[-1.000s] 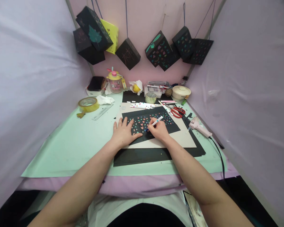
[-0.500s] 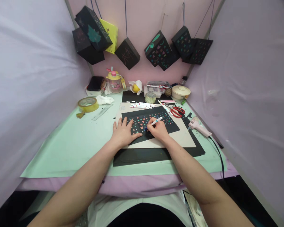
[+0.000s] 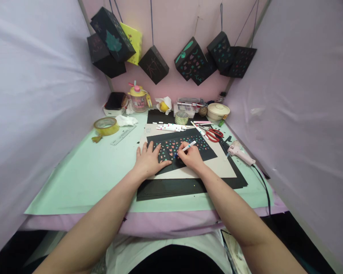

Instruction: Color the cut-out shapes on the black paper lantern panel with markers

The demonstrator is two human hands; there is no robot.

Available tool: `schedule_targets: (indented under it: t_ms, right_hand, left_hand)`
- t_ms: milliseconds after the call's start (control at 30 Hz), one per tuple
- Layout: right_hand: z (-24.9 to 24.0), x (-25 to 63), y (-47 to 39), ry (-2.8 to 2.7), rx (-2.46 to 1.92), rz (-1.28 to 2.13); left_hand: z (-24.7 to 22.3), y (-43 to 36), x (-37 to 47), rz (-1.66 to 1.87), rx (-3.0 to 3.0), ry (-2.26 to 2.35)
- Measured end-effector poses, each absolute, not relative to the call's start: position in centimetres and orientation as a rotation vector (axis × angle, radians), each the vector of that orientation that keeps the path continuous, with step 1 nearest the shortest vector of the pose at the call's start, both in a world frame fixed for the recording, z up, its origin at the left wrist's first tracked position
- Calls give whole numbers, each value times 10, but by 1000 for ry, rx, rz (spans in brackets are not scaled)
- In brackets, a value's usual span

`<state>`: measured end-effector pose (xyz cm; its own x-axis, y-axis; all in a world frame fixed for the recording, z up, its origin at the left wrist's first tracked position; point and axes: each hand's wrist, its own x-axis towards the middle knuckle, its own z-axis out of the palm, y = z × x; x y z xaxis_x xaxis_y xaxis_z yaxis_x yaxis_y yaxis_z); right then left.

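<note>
A sheet of black paper (image 3: 204, 153) with rows of small coloured shapes, some of them hearts, lies tilted on a pale board (image 3: 220, 167). My left hand (image 3: 149, 161) rests flat with spread fingers over the sheet's left end. In my right hand (image 3: 191, 155) is a white marker (image 3: 189, 145), pinched between the fingers, its blue tip down at the paper. The exact spot under the tip is partly hidden by the fingers. Larger black sheets (image 3: 171, 189) lie beneath the board.
Several white markers (image 3: 171, 128) lie behind the sheet. Red-handled scissors (image 3: 214, 135) and a corded glue gun (image 3: 241, 153) are to the right. Yellow tape (image 3: 106, 126) and a ruler (image 3: 123, 136) lie left. Black boxes (image 3: 154, 64) hang above, and fabric walls flank the table.
</note>
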<state>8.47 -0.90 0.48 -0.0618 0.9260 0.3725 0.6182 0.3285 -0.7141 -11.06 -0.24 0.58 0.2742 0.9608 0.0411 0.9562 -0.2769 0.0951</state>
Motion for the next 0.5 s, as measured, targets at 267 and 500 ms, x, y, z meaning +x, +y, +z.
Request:
schedule_targets:
  t_ms: [267,500]
  right_hand:
    - [5,84,-9,-1784,-1366,493]
    - [5,83,-10,-1785,-1358,501]
  left_hand:
    - [5,-2,-111,137,2472,1860]
    - [5,-2,-111,128,2460,1863]
